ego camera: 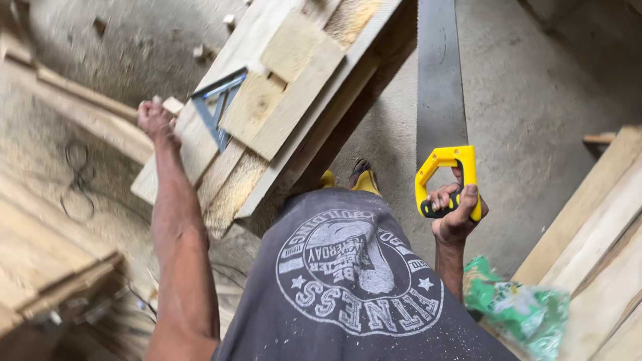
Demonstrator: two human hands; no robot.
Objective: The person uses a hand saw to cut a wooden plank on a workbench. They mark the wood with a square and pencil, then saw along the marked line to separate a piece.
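On the far left, loose timber (47,261) lies stacked over a dusty floor (535,87). The left hand (155,119) reaches forward on a straight arm, its fingers curled tight over a small pale wood offcut (174,104) at the near-left edge of the plank stack (281,100). Those planks run long, from lower left up toward the upper right. A blue-grey metal speed square (217,107) lies flat on them, just right of the left hand, close but not touching it as far as I can tell.

Further right, past the person's yellow footwear (364,179), the right hand (455,210) grips the yellow-and-black handle of a handsaw (441,100), fingers wrapped through the loop and pressed together. The blade rises straight away from the hand, toward the top of the view, its long axis near upright in the picture and its tip out of view. It stands well apart from the planks, which lie to the left of it. The left hand is nearer the planks. A blurred green packet (518,311) sits at lower right beside more boards (602,227).
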